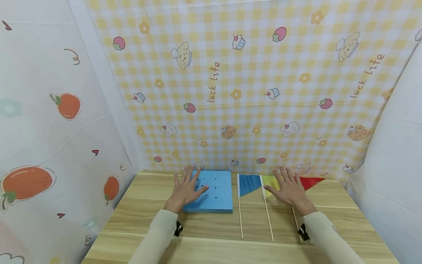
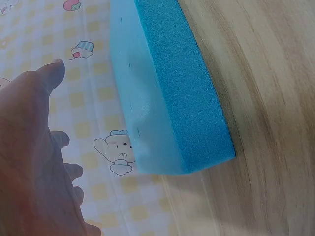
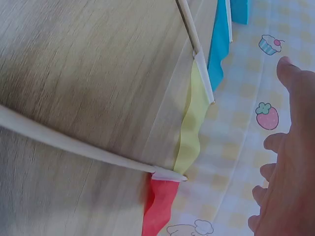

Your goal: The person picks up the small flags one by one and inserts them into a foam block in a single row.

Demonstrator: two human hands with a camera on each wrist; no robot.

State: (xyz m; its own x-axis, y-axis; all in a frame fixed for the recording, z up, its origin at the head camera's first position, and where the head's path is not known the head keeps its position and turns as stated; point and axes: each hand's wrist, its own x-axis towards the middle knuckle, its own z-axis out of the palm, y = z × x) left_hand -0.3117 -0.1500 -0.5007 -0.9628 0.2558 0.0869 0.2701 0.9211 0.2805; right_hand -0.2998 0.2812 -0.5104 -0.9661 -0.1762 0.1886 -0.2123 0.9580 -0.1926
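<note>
Both grips released, fingers spread. Left hand (image 1: 187,189) hovers over the left part of the blue block (image 1: 222,194), top dotted with small dark holes. Right hand (image 1: 291,187) is above the yellow flag (image 1: 269,181) and red flag (image 1: 311,182). Blue flag (image 1: 249,184) lies between block and yellow flag. All on the worktop (image 1: 257,253).

Bright, diffuse light fills the head view, with soft shadows on the wooden tabletop (image 1: 211,224). The wrist views are dimmer: pale sheen washes the blue foam block (image 2: 170,93), the left hand (image 2: 34,147) looks shaded, and distortion bows the red flag's stick (image 3: 74,143).
</note>
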